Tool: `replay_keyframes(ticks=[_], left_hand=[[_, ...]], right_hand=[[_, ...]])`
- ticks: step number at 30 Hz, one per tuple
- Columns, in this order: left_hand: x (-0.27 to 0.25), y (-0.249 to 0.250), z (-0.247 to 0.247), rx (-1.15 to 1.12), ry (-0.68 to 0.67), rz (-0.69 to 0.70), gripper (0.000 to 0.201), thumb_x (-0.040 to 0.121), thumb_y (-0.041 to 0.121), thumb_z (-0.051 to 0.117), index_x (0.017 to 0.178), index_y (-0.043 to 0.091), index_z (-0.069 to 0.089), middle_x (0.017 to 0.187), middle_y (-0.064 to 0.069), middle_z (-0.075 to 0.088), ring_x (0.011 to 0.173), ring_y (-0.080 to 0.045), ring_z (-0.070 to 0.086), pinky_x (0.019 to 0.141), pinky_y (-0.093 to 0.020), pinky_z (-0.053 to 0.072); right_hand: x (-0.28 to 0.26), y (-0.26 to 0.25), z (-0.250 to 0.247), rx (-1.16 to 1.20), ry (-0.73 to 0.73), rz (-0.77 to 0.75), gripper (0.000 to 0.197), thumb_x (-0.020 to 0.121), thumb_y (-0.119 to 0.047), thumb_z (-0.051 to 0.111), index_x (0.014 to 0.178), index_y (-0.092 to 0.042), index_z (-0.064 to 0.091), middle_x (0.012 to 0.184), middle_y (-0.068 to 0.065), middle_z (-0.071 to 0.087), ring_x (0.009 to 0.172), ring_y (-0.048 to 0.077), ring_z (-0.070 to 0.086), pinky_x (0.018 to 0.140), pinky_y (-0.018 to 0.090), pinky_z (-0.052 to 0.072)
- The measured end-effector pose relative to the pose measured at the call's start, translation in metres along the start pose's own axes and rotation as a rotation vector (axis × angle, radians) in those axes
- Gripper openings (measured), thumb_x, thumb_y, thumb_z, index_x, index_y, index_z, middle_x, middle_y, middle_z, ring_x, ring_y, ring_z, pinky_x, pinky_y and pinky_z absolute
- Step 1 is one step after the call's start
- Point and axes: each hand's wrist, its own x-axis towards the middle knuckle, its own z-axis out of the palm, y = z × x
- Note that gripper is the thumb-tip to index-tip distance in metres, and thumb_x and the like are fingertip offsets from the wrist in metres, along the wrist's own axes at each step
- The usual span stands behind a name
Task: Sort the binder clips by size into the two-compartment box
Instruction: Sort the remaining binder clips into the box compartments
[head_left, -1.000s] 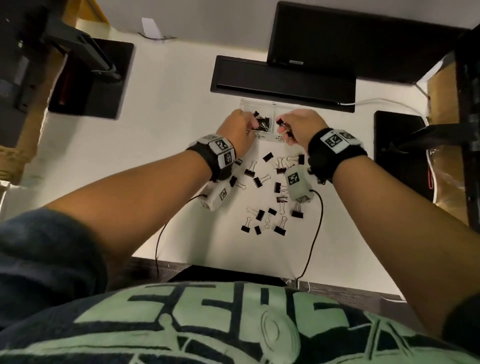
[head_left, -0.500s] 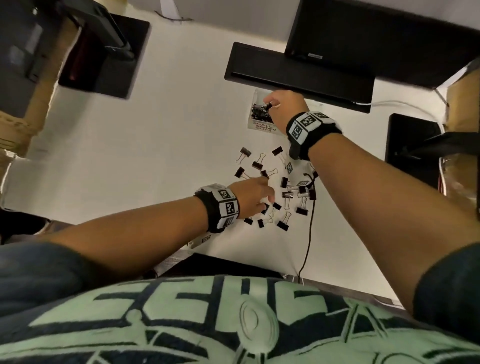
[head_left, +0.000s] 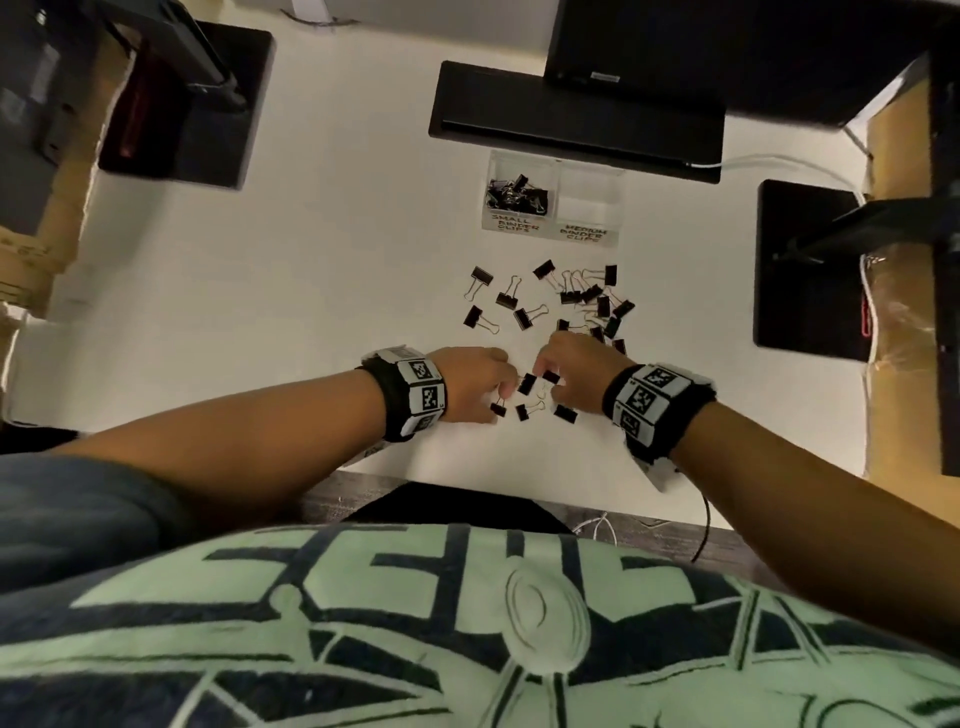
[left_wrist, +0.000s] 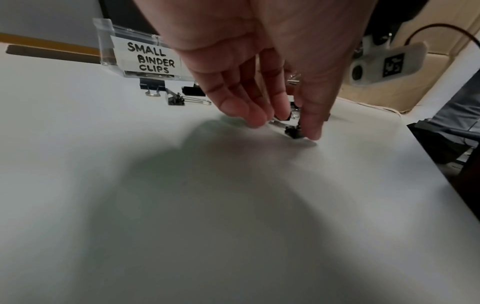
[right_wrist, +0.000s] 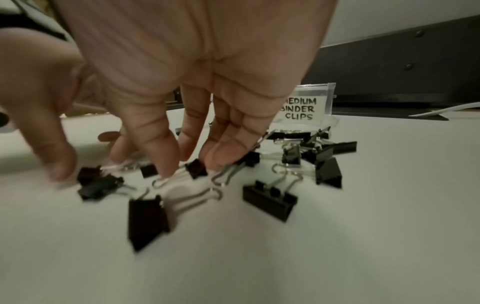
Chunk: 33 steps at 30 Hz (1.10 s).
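Observation:
The clear two-compartment box (head_left: 553, 228) stands at the back of the white table. Its left half, labelled small binder clips (left_wrist: 152, 60), holds a heap of small clips (head_left: 514, 193); the right half, labelled medium (right_wrist: 301, 109), looks empty. Black binder clips (head_left: 571, 301) of two sizes lie scattered in front of it. My left hand (head_left: 501, 397) is down at the near cluster, thumb and forefinger pinching a small clip (left_wrist: 293, 131) against the table. My right hand (head_left: 545, 379) hovers beside it with spread fingers (right_wrist: 166, 164) touching clip handles and gripping nothing.
A black monitor foot (head_left: 576, 124) lies just behind the box. Black bases sit at the left (head_left: 187, 104) and right (head_left: 810, 270), with cardboard beyond them. A black cable (head_left: 701, 525) drops over the table's front edge (head_left: 467, 475).
My right hand has come back from the box to the near cluster of clips. My left hand has stayed at that cluster and closed its fingertips on a small clip.

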Motion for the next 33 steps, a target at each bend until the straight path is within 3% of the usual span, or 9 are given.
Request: replay_keyframes(ticks=[3, 6, 11, 15, 19, 23, 26, 29, 33], left_hand=[[-0.001, -0.003, 0.0, -0.01, 0.012, -0.006, 0.028, 0.084, 0.031, 0.066, 0.11, 0.02, 0.059, 0.099, 0.006, 0.044, 0.096, -0.021, 0.058, 0.081, -0.033, 0.052], [-0.002, -0.005, 0.0, 0.007, 0.045, -0.015, 0.022, 0.088, 0.028, 0.061, 0.108, 0.019, 0.06, 0.105, -0.001, 0.051, 0.094, -0.023, 0.059, 0.074, -0.031, 0.048], [-0.007, -0.004, 0.004, 0.158, 0.075, 0.032, 0.026, 0.091, 0.025, 0.053, 0.113, 0.01, 0.054, 0.121, -0.009, 0.045, 0.088, -0.026, 0.055, 0.062, -0.029, 0.04], [-0.008, 0.0, 0.007, 0.22, 0.104, 0.057, 0.029, 0.087, 0.026, 0.055, 0.106, 0.004, 0.054, 0.12, -0.012, 0.044, 0.079, -0.021, 0.044, 0.061, -0.029, 0.039], [-0.007, 0.004, 0.009, 0.259, 0.094, 0.064, 0.033, 0.087, 0.025, 0.053, 0.109, 0.001, 0.052, 0.123, -0.015, 0.044, 0.097, -0.032, 0.053, 0.068, -0.034, 0.045], [-0.004, 0.004, 0.011, 0.288, 0.06, 0.069, 0.038, 0.092, 0.024, 0.046, 0.124, 0.003, 0.045, 0.132, -0.013, 0.04, 0.104, -0.03, 0.053, 0.068, -0.032, 0.042], [-0.003, 0.006, 0.009, 0.301, 0.05, 0.099, 0.039, 0.095, 0.02, 0.042, 0.13, 0.004, 0.041, 0.135, -0.012, 0.038, 0.104, -0.028, 0.053, 0.067, -0.031, 0.038], [0.0, 0.007, 0.007, 0.316, 0.009, 0.112, 0.043, 0.097, 0.017, 0.039, 0.138, 0.004, 0.034, 0.143, -0.011, 0.032, 0.11, -0.028, 0.052, 0.077, -0.035, 0.046], [0.002, 0.009, 0.006, 0.313, -0.012, 0.116, 0.045, 0.096, 0.011, 0.041, 0.14, 0.002, 0.032, 0.146, -0.012, 0.032, 0.114, -0.03, 0.051, 0.086, -0.04, 0.049]], right_hand=[[-0.003, 0.001, 0.011, 0.03, 0.065, 0.007, 0.031, 0.087, -0.004, 0.056, 0.116, -0.014, 0.059, 0.116, 0.004, 0.049, 0.103, 0.019, 0.052, 0.079, 0.022, 0.037], [-0.001, 0.002, 0.017, 0.057, 0.128, 0.025, 0.027, 0.087, -0.002, 0.054, 0.112, -0.011, 0.06, 0.115, 0.006, 0.052, 0.104, 0.022, 0.054, 0.078, 0.023, 0.037], [-0.003, 0.005, 0.019, 0.106, 0.166, 0.016, 0.017, 0.084, -0.003, 0.057, 0.101, -0.006, 0.057, 0.102, 0.005, 0.048, 0.086, 0.018, 0.046, 0.074, 0.026, 0.037], [-0.008, 0.008, 0.02, 0.233, 0.231, -0.015, 0.011, 0.08, 0.002, 0.054, 0.084, -0.009, 0.056, 0.086, -0.001, 0.049, 0.078, 0.017, 0.048, 0.069, 0.026, 0.04], [-0.011, 0.016, 0.01, 0.53, 0.358, 0.152, 0.016, 0.081, -0.004, 0.059, 0.094, -0.011, 0.063, 0.08, -0.001, 0.055, 0.07, 0.013, 0.049, 0.069, 0.026, 0.047], [-0.022, 0.037, -0.008, 0.935, 0.458, 0.314, 0.026, 0.087, -0.007, 0.05, 0.101, -0.02, 0.068, 0.085, 0.001, 0.062, 0.068, 0.013, 0.053, 0.068, 0.03, 0.051], [-0.028, 0.057, -0.022, 1.201, 0.509, 0.376, 0.032, 0.085, 0.001, 0.042, 0.09, -0.016, 0.068, 0.08, 0.003, 0.06, 0.062, 0.015, 0.053, 0.062, 0.027, 0.05], [-0.03, 0.071, -0.026, 1.503, 0.538, 0.391, 0.035, 0.082, 0.009, 0.031, 0.082, -0.008, 0.062, 0.072, 0.008, 0.051, 0.058, 0.018, 0.05, 0.056, 0.027, 0.046], [-0.033, 0.077, -0.023, 1.744, 0.524, 0.399, 0.021, 0.086, 0.003, 0.039, 0.076, -0.008, 0.053, 0.068, 0.007, 0.046, 0.057, 0.018, 0.045, 0.057, 0.028, 0.041]])
